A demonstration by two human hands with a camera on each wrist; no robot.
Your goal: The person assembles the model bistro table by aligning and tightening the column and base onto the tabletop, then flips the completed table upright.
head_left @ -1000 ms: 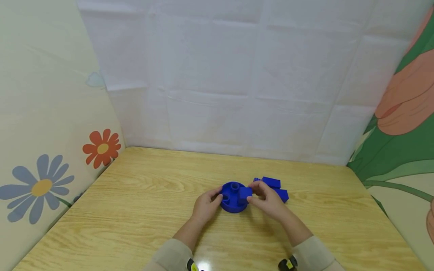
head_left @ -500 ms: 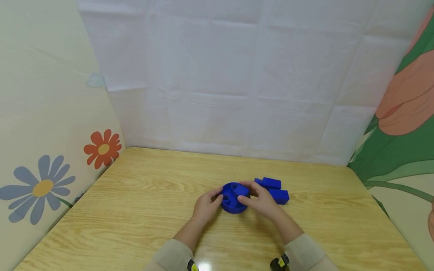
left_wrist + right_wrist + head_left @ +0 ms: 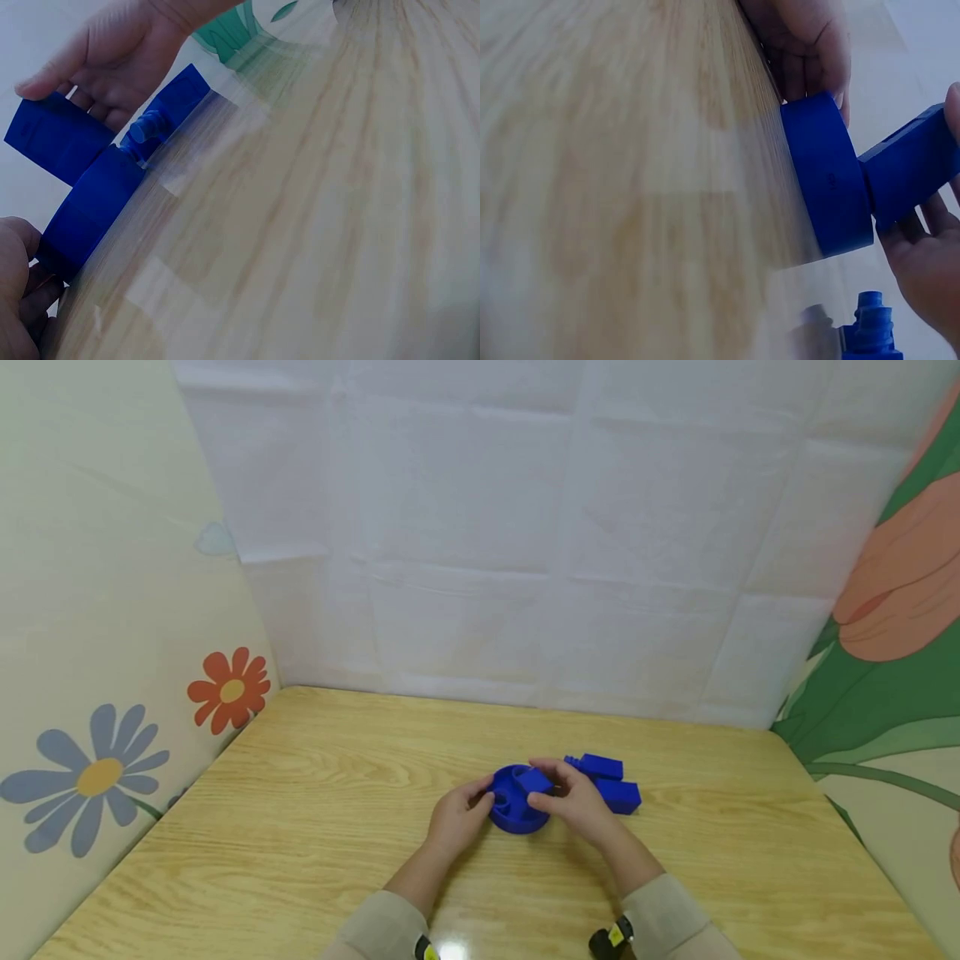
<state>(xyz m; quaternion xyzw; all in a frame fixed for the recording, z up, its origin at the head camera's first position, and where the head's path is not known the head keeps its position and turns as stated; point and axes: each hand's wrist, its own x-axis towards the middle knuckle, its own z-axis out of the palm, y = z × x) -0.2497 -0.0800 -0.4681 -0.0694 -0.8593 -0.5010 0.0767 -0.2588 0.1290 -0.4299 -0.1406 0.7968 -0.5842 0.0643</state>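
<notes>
On the table sits a round blue base (image 3: 517, 824), like a shallow dish with raised round sockets inside. My left hand (image 3: 453, 818) holds its left side, thumb at the rim and fingers around the outer wall. My right hand (image 3: 581, 810) pinches a blue rectangular block (image 3: 536, 780) between thumb and fingers over the right part of the base. In the right wrist view the block (image 3: 915, 165) stands up from the base (image 3: 825, 172), its lower end right at the rim. That lower end is mostly hidden.
Two more blue blocks lie just right of my right hand: a far block (image 3: 602, 766) with a stepped, ridged peg at its left end, and a nearer block (image 3: 621, 796) partly behind the hand. A white cloth (image 3: 525, 568) hangs behind the wooden table (image 3: 337, 760).
My right hand has moved left with the block, bringing it over the base, and the block has turned since. The left hand keeps its hold on the base.
</notes>
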